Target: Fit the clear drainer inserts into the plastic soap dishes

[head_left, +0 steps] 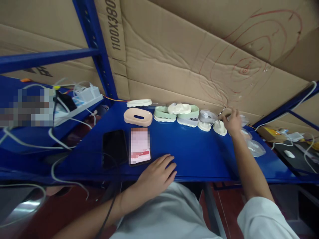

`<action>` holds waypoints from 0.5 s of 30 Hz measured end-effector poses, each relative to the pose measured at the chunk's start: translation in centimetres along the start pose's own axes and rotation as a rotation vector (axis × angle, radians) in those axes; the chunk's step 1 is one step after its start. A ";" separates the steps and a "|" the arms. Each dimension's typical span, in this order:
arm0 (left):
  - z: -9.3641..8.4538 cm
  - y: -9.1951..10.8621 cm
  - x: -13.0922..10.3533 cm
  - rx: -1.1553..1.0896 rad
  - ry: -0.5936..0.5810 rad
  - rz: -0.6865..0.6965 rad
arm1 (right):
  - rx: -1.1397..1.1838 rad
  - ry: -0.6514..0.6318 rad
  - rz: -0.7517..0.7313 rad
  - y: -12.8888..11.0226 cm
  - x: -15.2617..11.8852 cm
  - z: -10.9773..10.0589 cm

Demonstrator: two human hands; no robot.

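My left hand (159, 172) lies at the front edge of the blue table (194, 152), fingers spread, just right of a lit phone (139, 146). Far to the right, my right hand (233, 122) reaches among small items at the back; its fingers are blurred and what they touch is unclear. Beside it are a cream piece (220, 128) and a clear plastic item (256, 148). Green oval trays (164, 113) stand in a row along the back, with a cream piece (179, 108) on top. A peach oval tray (138, 117) sits behind the phone.
A dark phone or tablet (115, 147) lies left of the lit phone. White cables and a power strip (87, 94) are at the left. Cardboard (174, 49) backs the table between blue posts. A small cardboard box (272, 134) and a white mouse (289, 154) are at the right.
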State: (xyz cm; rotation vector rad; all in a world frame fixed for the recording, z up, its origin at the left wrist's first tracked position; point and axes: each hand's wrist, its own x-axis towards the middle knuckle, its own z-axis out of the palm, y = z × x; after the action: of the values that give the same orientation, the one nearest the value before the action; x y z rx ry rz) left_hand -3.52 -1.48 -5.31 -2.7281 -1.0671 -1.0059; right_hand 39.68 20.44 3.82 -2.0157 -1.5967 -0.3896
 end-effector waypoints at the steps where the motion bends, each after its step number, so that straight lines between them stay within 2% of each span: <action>1: 0.0 0.0 0.0 0.000 -0.001 -0.003 | 0.042 -0.051 -0.147 -2.3 -0.3 0.0; 3: -0.1 0.0 0.0 0.001 -0.003 -0.006 | 0.140 -0.160 -0.484 -7.4 -1.3 0.1; 4: -0.1 0.1 0.0 0.000 -0.004 -0.004 | 0.168 -0.191 -0.588 -10.0 -1.8 0.2; 6: -0.1 0.1 0.0 -0.002 0.000 0.004 | 0.177 -0.233 -0.714 -14.8 -2.9 0.6; 8: 0.0 0.1 0.0 -0.005 0.008 0.009 | 0.149 -0.236 -0.760 -18.5 -3.7 1.2; 11: 0.1 0.0 -0.1 -0.008 0.011 0.010 | 0.117 -0.240 -0.757 -21.6 -3.9 2.1; 15: 0.1 0.0 -0.1 -0.018 0.004 0.007 | 0.213 -0.274 -0.754 -22.5 -3.8 1.3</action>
State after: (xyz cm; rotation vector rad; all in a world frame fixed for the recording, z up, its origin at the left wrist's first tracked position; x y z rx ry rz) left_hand -3.51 -1.53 -5.43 -2.7407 -1.0528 -1.0243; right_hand 16.96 21.72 5.85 -1.2883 -2.4326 -0.1945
